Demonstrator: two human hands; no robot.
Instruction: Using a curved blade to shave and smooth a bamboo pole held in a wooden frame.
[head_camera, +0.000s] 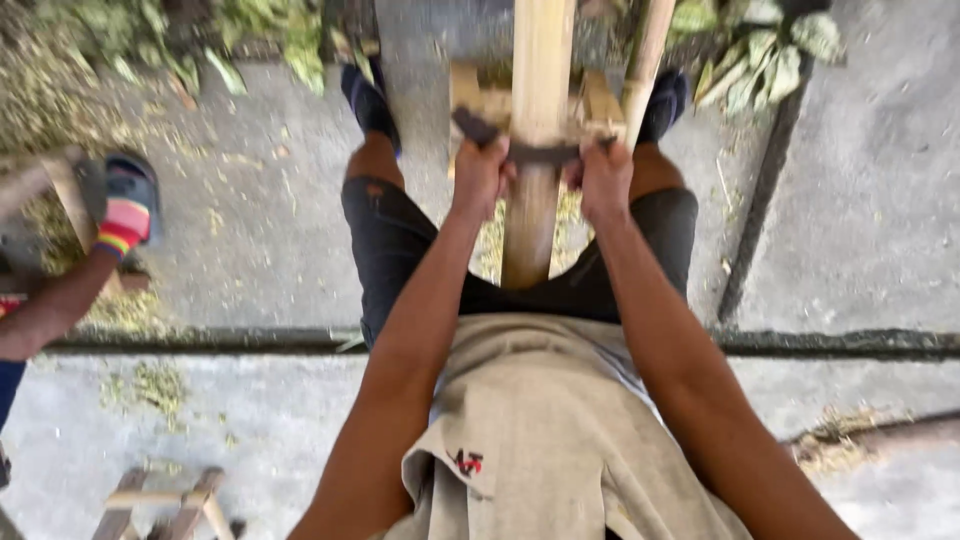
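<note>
Bare forearms, black shorts, beige top with red mark, dark blue footwear.

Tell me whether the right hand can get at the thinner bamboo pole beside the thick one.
Probably yes. The right hand grips one end of the dark two-handled blade laid across the thick bamboo pole; the thinner bamboo pole stands just beyond it, with nothing between, though the hand must first release its grip.

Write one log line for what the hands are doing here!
left hand: grips blade handle | right hand: grips other handle | two-handled blade: across bamboo pole | nearby: striped sandal
</note>
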